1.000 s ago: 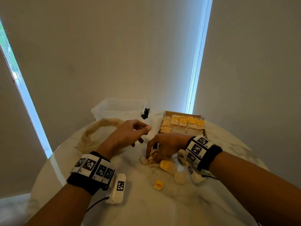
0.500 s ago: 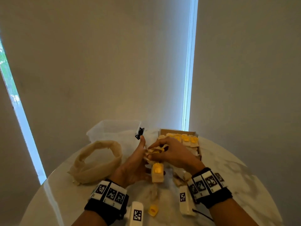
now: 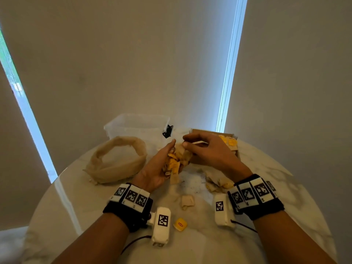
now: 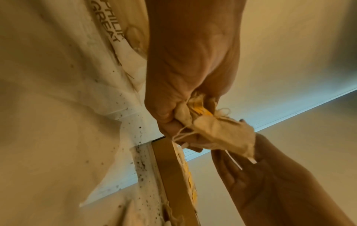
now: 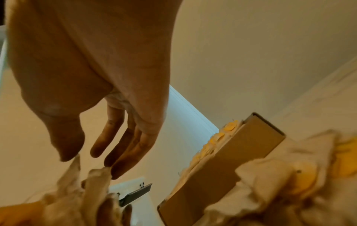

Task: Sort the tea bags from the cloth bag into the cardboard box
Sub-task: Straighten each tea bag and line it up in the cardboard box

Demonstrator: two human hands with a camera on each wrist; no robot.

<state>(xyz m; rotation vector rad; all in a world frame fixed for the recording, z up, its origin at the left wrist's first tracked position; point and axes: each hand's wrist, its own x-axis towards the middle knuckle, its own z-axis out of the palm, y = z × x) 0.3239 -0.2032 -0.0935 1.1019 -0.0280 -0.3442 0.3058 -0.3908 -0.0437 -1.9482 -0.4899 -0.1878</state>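
I see the round white counter point(image 3: 285, 189) under both hands. The cloth bag point(image 3: 116, 161) sits open, to the left of my left hand's fingers. The cardboard box point(image 3: 235, 147) lies just behind my right hand, with yellow-tagged tea bags in it. My left hand point(image 3: 158, 166) is curled around a bunch of tea bags point(image 3: 174, 162), gripping them. My right hand point(image 3: 207, 149) has long, loose fingers point(image 5: 123, 154); the tips touch the top of the bunch, and I can't tell if they pinch. More tea bags lie below my right hand. A small yellow tag point(image 3: 180, 224) lies near my wrists.
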